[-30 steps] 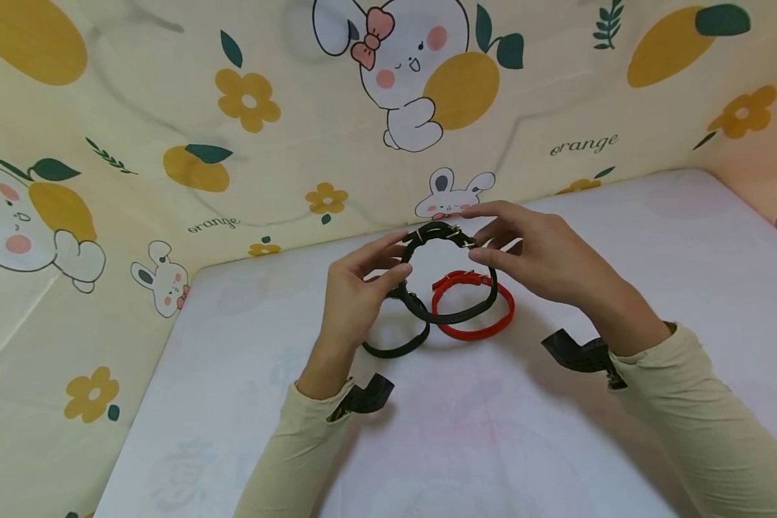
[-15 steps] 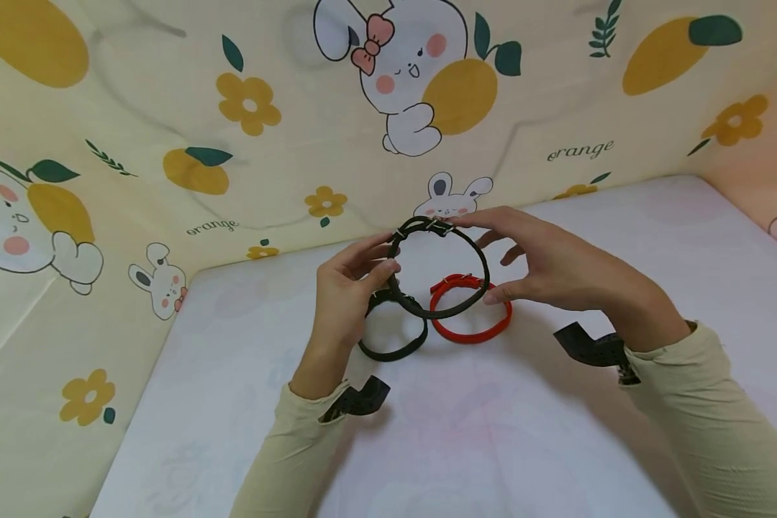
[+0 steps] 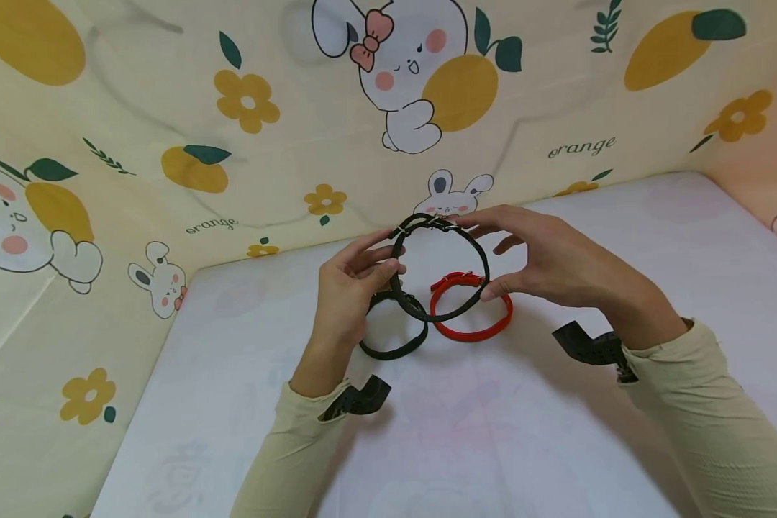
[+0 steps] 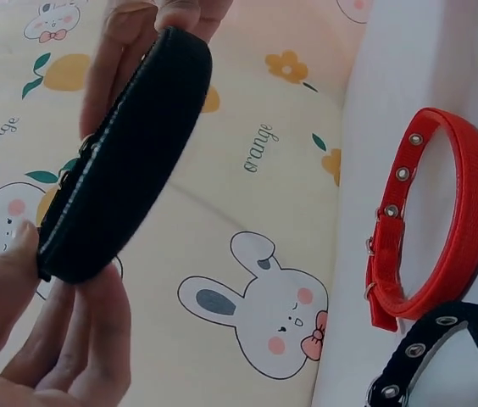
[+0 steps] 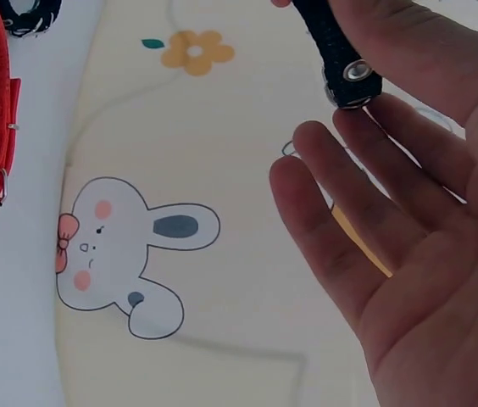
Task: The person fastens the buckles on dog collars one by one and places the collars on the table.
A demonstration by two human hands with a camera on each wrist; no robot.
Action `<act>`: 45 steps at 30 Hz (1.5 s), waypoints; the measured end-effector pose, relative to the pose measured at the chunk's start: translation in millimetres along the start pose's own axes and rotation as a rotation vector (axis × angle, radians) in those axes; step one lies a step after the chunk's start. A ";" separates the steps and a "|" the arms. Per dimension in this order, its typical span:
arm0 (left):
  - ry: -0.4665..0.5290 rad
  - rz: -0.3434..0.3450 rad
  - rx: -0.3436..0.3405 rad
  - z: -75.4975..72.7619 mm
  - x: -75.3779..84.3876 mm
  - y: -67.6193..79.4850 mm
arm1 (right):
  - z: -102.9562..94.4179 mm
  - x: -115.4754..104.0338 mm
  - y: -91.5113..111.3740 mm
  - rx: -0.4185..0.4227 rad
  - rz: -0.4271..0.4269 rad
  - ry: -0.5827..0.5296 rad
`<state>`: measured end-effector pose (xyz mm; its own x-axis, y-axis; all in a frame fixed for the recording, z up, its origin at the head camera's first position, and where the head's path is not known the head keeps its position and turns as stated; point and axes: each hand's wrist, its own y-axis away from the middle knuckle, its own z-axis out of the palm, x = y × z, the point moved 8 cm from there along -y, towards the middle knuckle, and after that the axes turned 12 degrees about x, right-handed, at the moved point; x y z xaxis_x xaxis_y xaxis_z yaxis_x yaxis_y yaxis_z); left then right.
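A black buckled collar (image 3: 450,316) (image 4: 141,157) is held up above the table as a ring, its buckle part at the top. My left hand (image 3: 346,298) pinches its left side between thumb and fingers. On the other side, my right hand (image 3: 553,259) spans the ring, thumb at the lower right and index finger by the buckle. The right wrist view shows this hand's other fingers (image 5: 332,186) stretched out below a metal eyelet. Behind the held collar, a second black collar (image 3: 393,355) and a red collar (image 3: 471,337) lie buckled on the table.
The white table (image 3: 492,432) runs back to a cream backdrop (image 3: 285,165) printed with rabbits, flowers and oranges. A black strap piece sticks out from each sleeve cuff (image 3: 314,406). The two lying collars sit close together near the backdrop.
My right hand has left its pinch at the buckle and spread wider, its thumb dropping to the collar's lower right side. The held collar has shifted slightly left and turned a little.
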<state>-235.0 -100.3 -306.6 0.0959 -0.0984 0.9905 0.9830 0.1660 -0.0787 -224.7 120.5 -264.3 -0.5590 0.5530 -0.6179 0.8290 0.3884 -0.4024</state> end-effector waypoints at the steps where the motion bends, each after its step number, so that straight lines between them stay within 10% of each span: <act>1: -0.010 -0.002 -0.003 0.2 0.0 -0.1 | -0.8 0.2 0.2 0.002 0.005 0.002; 8: -0.143 0.001 -0.141 1.5 3.9 0.8 | -6.8 0.4 0.7 0.016 0.005 -0.001; 15: -0.316 0.251 -0.431 18.0 12.6 7.5 | -19.7 7.8 3.5 0.040 -0.023 0.043; 31: -0.721 0.359 -0.391 83.4 -12.8 -13.4 | -39.4 77.5 15.9 -0.016 0.102 0.103; 45: -0.883 0.272 -0.554 139.8 -59.6 -14.1 | -49.4 143.0 44.8 -0.135 0.268 0.188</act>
<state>-276.4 40.5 -348.9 0.3935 0.6542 0.6459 0.9009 -0.4144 -0.1291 -268.3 253.4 -337.3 -0.3255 0.7694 -0.5496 0.9440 0.2979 -0.1419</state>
